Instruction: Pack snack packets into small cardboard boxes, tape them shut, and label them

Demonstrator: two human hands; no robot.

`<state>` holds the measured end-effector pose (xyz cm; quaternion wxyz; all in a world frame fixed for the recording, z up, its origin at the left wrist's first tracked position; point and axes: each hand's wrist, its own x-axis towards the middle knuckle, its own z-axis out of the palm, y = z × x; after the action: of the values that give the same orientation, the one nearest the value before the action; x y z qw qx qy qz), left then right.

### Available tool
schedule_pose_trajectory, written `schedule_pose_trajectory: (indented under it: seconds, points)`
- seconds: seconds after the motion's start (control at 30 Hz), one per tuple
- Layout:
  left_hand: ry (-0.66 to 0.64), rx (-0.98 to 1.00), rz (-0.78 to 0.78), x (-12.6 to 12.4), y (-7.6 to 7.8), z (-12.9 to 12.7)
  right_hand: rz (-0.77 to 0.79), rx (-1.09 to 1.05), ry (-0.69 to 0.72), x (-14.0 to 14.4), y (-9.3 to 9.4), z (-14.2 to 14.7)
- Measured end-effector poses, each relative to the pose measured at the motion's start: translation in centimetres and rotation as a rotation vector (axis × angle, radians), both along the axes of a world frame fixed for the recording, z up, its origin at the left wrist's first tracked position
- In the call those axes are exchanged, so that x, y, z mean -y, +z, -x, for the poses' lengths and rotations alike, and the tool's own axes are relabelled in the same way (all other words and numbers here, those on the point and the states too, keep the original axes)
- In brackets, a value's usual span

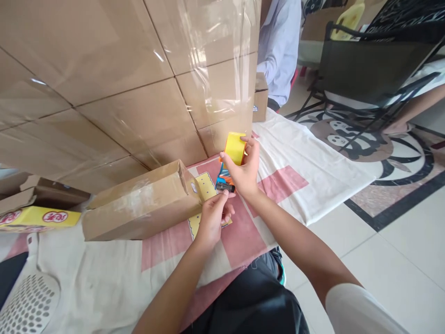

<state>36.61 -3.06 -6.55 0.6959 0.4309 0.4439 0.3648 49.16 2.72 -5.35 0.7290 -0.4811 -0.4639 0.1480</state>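
A small yellow, blue and orange plastic item (235,147) is held up over the table, close to the stacked cartons. Its yellow, box-like part faces me, with blue and orange parts and a black end below it. My right hand (247,169) is closed round the yellow part, thumb on one side and fingers on the other. Lower down, my left hand (212,217) pinches the black end between thumb and forefinger, its other fingers curled. Under my left hand lies a yellow spotted card (207,184), partly hidden. The item's exact kind is unclear.
Taped, stacked cartons (139,88) form a wall in front. A long cardboard box (142,204) lies left of my hands on the checked tablecloth (243,232). Further left are an open carton (52,195) and a yellow packet (59,218). Behind sits a person (283,51); a dark chair (365,69) stands right.
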Motion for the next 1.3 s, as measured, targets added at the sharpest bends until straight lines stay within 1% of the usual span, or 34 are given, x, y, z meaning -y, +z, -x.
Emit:
schedule_pose_trajectory:
  seconds: [0.13, 0.23, 0.33, 0.43, 0.5, 0.6, 0.67, 0.73, 0.83, 0.9, 0.93, 0.97, 1.07, 1.1, 1.13, 1.17, 1.2, 1.27, 1.3]
  points:
    - [0.028, -0.006, -0.002, -0.3, -0.5, -0.2, -0.025, -0.042, 0.008, -0.3, 0.0, -0.1]
    - [0.077, 0.000, -0.062, -0.4, -0.6, -0.4, -0.007, -0.041, 0.001, -0.6, -0.3, -0.2]
    - [0.168, -0.024, -0.175, -0.4, -0.8, -0.6, 0.015, -0.019, -0.017, -0.9, -0.6, -0.2]
    - [0.208, -0.066, -0.316, 0.1, -1.5, -0.8, 0.008, -0.033, -0.042, -1.3, -1.1, -0.1]
    - [0.225, -0.103, -0.422, 0.6, -2.1, -0.9, 0.018, -0.063, -0.001, -1.6, -1.6, 0.0]
    - [0.227, -0.164, -0.535, 1.2, -2.7, -1.0, 0.073, -0.154, 0.116, -2.1, -2.2, 0.0]
    - [0.212, -0.183, -0.558, 1.3, -2.8, -1.0, 0.113, -0.221, 0.157, -2.3, -2.5, -0.1]
    - [0.215, -0.186, -0.550, 1.1, -2.7, -0.8, 0.125, -0.244, 0.162, -2.4, -2.4, -0.1]
    - [0.240, -0.168, -0.520, 0.8, -2.5, -0.5, 0.115, -0.195, 0.166, -2.3, -2.1, 0.4]
    - [0.257, -0.163, -0.528, 1.1, -2.4, -0.1, 0.122, -0.171, 0.181, -2.6, -1.9, 0.3]
    - [0.235, -0.158, -0.573, 1.6, -2.3, 0.0, 0.131, -0.172, 0.175, -3.0, -2.0, 0.0]
    - [0.186, -0.146, -0.658, 2.3, -2.3, 0.2, 0.143, -0.191, 0.147, -3.4, -2.0, -0.8]
    - [-0.084, -0.002, -1.046, 4.9, -2.3, 0.6, 0.162, -0.313, -0.060, -4.7, -2.2, -4.8]
    - [-0.161, 0.035, -1.107, 5.6, -2.3, 0.7, 0.155, -0.337, -0.126, -5.0, -2.3, -6.4]
    - [-0.189, 0.041, -1.090, 5.9, -2.3, 0.8, 0.147, -0.327, -0.161, -5.1, -2.3, -7.9]
    - [-0.177, 0.015, -1.004, 5.9, -2.3, 0.9, 0.137, -0.309, -0.177, -5.0, -2.4, -9.0]
    - [-0.150, -0.037, -0.875, 5.5, -2.3, 1.0, 0.130, -0.282, -0.170, -4.8, -2.4, -9.7]
    - [-0.075, -0.128, -0.614, 4.0, -2.3, 1.1, 0.119, -0.246, -0.113, -4.3, -2.4, -9.7]
    - [-0.050, -0.135, -0.527, 3.1, -2.4, 1.1, 0.108, -0.230, -0.076, -4.0, -2.5, -9.2]
